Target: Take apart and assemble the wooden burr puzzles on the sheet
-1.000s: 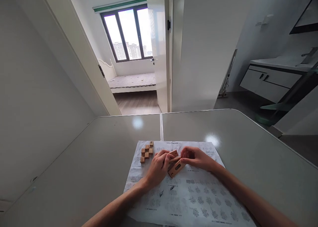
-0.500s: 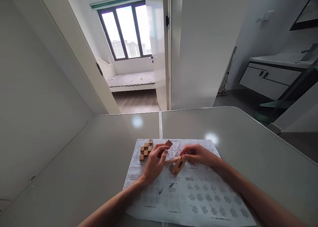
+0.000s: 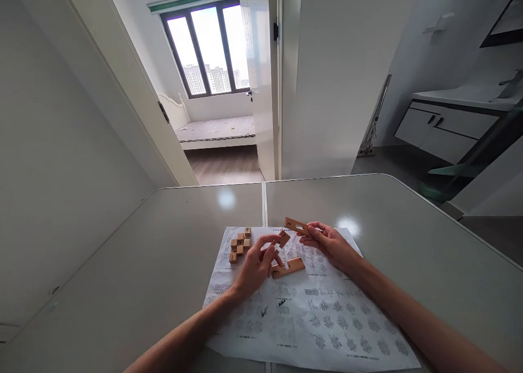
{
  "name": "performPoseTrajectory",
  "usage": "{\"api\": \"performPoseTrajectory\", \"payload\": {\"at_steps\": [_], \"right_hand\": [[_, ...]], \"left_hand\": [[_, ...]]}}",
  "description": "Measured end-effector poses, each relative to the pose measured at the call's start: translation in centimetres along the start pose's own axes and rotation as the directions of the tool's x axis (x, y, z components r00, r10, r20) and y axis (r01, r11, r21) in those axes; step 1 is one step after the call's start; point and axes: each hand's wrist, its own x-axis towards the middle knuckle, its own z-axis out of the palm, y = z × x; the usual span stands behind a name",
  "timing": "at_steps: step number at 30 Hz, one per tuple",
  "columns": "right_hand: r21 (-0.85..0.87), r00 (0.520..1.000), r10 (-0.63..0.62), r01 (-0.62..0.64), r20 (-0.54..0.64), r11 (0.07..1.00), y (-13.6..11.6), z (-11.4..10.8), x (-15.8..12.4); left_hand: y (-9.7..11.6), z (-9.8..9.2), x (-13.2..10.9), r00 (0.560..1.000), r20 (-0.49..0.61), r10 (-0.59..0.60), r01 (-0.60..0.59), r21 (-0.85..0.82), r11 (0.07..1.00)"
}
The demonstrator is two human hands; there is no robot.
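Observation:
My left hand (image 3: 255, 264) is closed on a flat wooden puzzle piece (image 3: 285, 239), whose end sticks out past the fingers. Just below those fingertips is a second wooden piece (image 3: 295, 264), marked 3 and notched on its upper edge; whether the fingers touch it I cannot tell. To the right, my right hand (image 3: 327, 241) pinches one end of a slotted wooden piece (image 3: 292, 224) marked 2, tilted above the paper's far edge. Left of my left hand stands a cluster of small joined wooden cubes (image 3: 240, 245), some with printed numbers.
Beneath the hands lies a large creased printed sheet (image 3: 294, 329) with rows of puzzle diagrams. It rests on a glossy grey table (image 3: 163, 264) with a seam down its middle. Beyond are an open door (image 3: 259, 79), a bed (image 3: 220, 129) and a washbasin cabinet (image 3: 441, 125).
My right hand has raised the piece marked 2 up and away, swinging its marked end to the far left. The notched piece marked 3 now shows more fully. My left hand has barely moved.

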Motion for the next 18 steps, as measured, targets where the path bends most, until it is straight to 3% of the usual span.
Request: {"api": "performPoseTrajectory", "payload": {"at_steps": [4, 11, 14, 18], "right_hand": [[0.125, 1.0, 0.019, -0.018, -0.007, 0.992, 0.3, 0.4, -0.2], [0.146, 1.0, -0.022, 0.021, 0.006, 0.989, 0.5, 1.8, -0.7], [0.157, 1.0, -0.017, 0.017, -0.004, 0.987, 0.8, 2.2, -0.8], [0.181, 1.0, -0.015, 0.017, -0.01, 0.983, 0.9, 2.4, -1.0]], "left_hand": [[0.2, -0.3, 0.1, 0.999, 0.05, -0.002, 0.005, -0.069, 0.998], [0.4, -0.2, 0.1, 0.992, 0.128, -0.011, 0.033, -0.171, 0.985], [-0.1, -0.1, 0.2, 0.993, 0.116, -0.015, 0.036, -0.186, 0.982], [-0.3, 0.1, 0.3, 1.0, 0.021, -0.006, 0.01, -0.168, 0.986]]}}
